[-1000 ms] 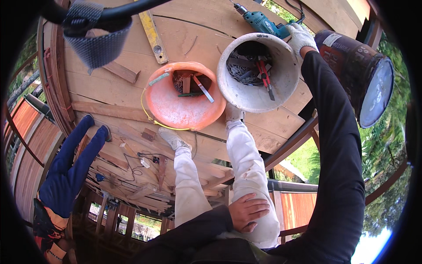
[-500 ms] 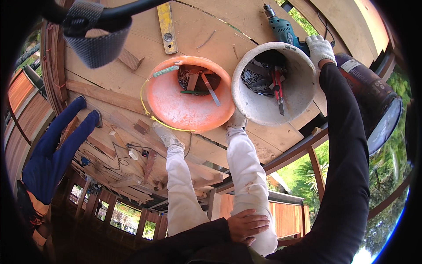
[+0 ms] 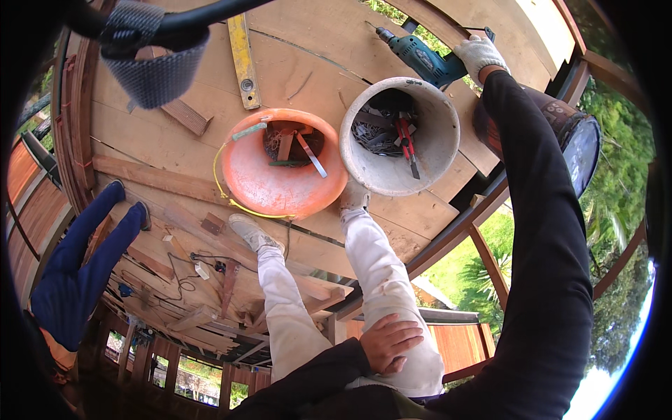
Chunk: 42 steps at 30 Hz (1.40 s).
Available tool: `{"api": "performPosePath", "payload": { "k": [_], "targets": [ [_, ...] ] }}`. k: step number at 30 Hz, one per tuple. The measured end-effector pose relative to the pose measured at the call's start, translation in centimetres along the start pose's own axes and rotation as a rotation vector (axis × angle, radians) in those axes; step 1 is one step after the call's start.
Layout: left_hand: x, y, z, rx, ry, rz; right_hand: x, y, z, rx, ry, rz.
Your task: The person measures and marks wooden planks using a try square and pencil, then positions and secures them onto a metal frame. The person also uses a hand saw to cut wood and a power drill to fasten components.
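My right hand (image 3: 480,56), in a whitish work glove, is reached out at the far right. Its fingers are closed at the handle end of a teal power drill (image 3: 423,61), which lies on its side on the boards with its bit pointing left; the glove hides part of the grip. Bare, my left hand (image 3: 392,343) lies flat across my right leg, holding nothing. Just nearer than the drill stands a grey bucket (image 3: 437,157) containing nails and a red-handled tool (image 3: 406,140). Beside it, an orange bucket (image 3: 259,185) holds wood pieces and a pale strip.
A yellow level (image 3: 243,63) and a wood offcut (image 3: 185,115) lie far left. A dark drum (image 3: 546,119) is beside my right arm. Gaps show between boards near the right edge. Another person's legs (image 3: 98,241) are at left, near scattered timber and a cord.
The view has shifted, moving the buckets leftward in it. My right hand has moved slightly farther out, and the drill has turned a little with its bit more to the left. My left hand stays put.
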<state>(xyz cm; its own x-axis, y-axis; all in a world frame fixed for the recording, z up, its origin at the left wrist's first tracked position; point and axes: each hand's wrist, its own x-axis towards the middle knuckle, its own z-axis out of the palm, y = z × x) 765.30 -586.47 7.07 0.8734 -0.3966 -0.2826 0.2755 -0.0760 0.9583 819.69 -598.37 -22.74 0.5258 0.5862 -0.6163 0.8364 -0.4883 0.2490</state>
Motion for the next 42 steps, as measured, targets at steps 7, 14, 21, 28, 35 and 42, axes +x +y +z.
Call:
{"api": "performPosePath", "payload": {
  "k": [7,14,21,28,35,42],
  "targets": [
    [0.3,-0.1,-0.3,-0.01,-0.002,0.004,-5.5,-0.3,0.1,0.097,-0.011,-0.041],
    [-0.4,-0.7,-0.2,0.013,-0.057,0.016,-11.3,1.0,-2.8,0.066,0.012,0.08],
    [-1.2,-0.7,-0.2,0.054,-0.049,0.019,-19.5,-1.9,-4.6,0.0,0.017,0.235],
    [-2.8,-1.6,-0.3,0.056,-0.019,0.082,-20.9,-3.1,-5.0,-0.132,-0.109,0.269],
    [-4.8,-2.2,0.1,-0.005,0.064,0.108,-23.2,-6.0,-1.7,-0.13,-0.335,0.189],
    [-7.2,-3.4,0.9,-0.008,0.185,0.119,-33.0,-17.3,-8.4,0.123,-0.706,0.094]
  ]
}}
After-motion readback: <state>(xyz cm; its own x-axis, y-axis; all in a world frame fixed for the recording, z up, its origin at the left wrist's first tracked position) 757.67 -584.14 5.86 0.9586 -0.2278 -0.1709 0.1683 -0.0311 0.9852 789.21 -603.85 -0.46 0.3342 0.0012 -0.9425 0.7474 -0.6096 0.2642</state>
